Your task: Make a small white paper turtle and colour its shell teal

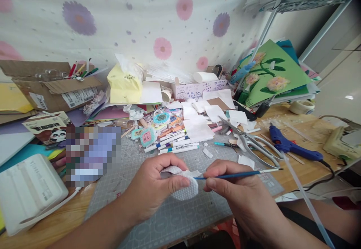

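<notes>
Over the grey cutting mat (pixel 158 230), my left hand (pixel 158 183) grips a small white piece with a bumpy, woven-looking surface (pixel 186 190) and a rounded lower edge. A strip of thin white material curls along its top, partly behind my fingers. My right hand (pixel 234 189) pinches a slim blue paintbrush (pixel 239 174). The brush's bristles point away to the right, and its handle end reaches the upper edge of the white piece. Whether the handle end touches the piece or goes under the strip, I cannot tell.
Scissors (pixel 254 143) and a blue glue gun (pixel 293 147) lie to the right. Several markers (pixel 179 149), paper scraps (pixel 197 128) and small decorated pieces (pixel 148 137) crowd the mat's back. At left stand a white device (pixel 31 192) and a cardboard box (pixel 56 87).
</notes>
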{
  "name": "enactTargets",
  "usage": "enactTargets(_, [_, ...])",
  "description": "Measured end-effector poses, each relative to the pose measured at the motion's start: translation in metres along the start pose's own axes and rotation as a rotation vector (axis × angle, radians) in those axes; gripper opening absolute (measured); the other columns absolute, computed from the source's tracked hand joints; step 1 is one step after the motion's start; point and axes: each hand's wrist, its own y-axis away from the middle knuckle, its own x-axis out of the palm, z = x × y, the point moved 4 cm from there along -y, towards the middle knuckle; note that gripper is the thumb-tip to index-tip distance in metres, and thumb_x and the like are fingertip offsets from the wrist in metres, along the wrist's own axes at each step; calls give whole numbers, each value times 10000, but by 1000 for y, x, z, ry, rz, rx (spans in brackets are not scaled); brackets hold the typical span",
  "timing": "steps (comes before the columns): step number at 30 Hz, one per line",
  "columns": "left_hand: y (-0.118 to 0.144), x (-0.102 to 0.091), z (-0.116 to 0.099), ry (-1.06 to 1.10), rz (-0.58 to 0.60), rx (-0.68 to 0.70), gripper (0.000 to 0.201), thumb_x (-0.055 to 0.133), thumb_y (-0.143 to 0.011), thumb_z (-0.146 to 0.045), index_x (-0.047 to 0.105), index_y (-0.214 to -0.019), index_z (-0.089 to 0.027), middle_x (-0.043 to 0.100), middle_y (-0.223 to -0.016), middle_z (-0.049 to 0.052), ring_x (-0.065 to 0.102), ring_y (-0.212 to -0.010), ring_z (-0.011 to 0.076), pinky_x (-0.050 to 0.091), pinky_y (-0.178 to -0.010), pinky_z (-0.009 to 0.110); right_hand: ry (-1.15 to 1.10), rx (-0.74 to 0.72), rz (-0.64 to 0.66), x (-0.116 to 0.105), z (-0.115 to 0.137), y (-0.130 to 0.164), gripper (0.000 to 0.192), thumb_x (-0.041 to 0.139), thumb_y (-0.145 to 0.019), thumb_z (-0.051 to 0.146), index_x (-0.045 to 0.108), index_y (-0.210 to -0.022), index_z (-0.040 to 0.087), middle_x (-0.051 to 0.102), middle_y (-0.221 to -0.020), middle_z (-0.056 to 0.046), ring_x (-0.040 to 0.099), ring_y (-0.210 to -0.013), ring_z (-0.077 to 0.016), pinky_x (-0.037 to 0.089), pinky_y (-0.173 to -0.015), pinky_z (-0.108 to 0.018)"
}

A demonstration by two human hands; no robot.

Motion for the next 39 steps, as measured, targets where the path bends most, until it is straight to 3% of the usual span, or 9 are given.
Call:
enactTargets(8, [-1, 2, 2, -54, 44, -30, 243, 694, -689, -398, 619, -775, -183, 583, -725, -11, 514, -648, 135, 400, -572, 221, -37, 59, 10, 3, 0, -2, 136, 757, -637, 284, 669, -649, 180, 614, -550, 16, 529, -576, -128, 403, -558, -236])
enactTargets(13, [-2, 3, 4, -37, 100, -67, 275, 689, -702, -402, 639, -863, -186, 611, -783, -4, 532, -686, 143, 407, -607, 228, 121, -35, -12, 1, 5, -2, 114, 746, -654, 278, 682, -658, 183, 629, -611, 3, 556, -601, -144, 431, -548, -242])
enactTargets(17, [-1, 6, 9, 154, 135, -117, 233, 702, -702, -366, 626, -824, -184, 573, -710, -34, 506, -617, 111, 385, -564, 214, 220, -313, 22, 2, 16, 3, 14, 709, -714, 216, 706, -709, 203, 647, -690, -17, 607, -659, -163, 484, -586, -263])
enactTargets(24, [4, 11, 16, 533, 128, -264, 239, 754, -621, -286, 586, -737, -160, 541, -593, -40, 476, -509, 79, 354, -491, 195, 591, -1025, 332, 13, 42, 21, 298, 592, -792, 27, 685, -1019, 196, 687, -795, -76, 617, -730, -183, 527, -625, -305])
enactTargets(27, [6, 13, 14, 577, 138, -276, 233, 757, -610, -267, 582, -710, -151, 528, -568, -45, 459, -480, 65, 335, -465, 182, 762, -1170, 425, 15, 45, 26, 325, 575, -811, 44, 639, -1117, 130, 717, -859, -117, 619, -804, -224, 541, -681, -351])
enactTargets(33, [6, 12, 11, 632, 139, -300, 238, 758, -620, -262, 581, -741, -160, 563, -569, -36, 482, -470, 73, 346, -453, 184, 834, -1191, 458, 9, 45, 34, 451, 632, -774, 49, 583, -1214, 133, 725, -885, -111, 618, -863, -252, 544, -722, -363])
enactTargets(37, [0, 1, 12, 629, 31, -270, 265, 757, -632, -281, 573, -783, -165, 602, -612, -16, 521, -524, 97, 372, -490, 202, 704, -1021, 432, -3, 51, 34, 466, 592, -789, 22, 595, -1191, 258, 707, -905, -66, 629, -870, -225, 544, -741, -344])
enactTargets(39, [-2, -2, 11, 567, 4, -219, 265, 742, -665, -307, 567, -809, -171, 614, -642, -9, 534, -558, 107, 382, -526, 215, 649, -904, 359, -8, 50, 30, 432, 582, -785, 16, 614, -1128, 277, 695, -896, -48, 634, -863, -212, 539, -726, -313])
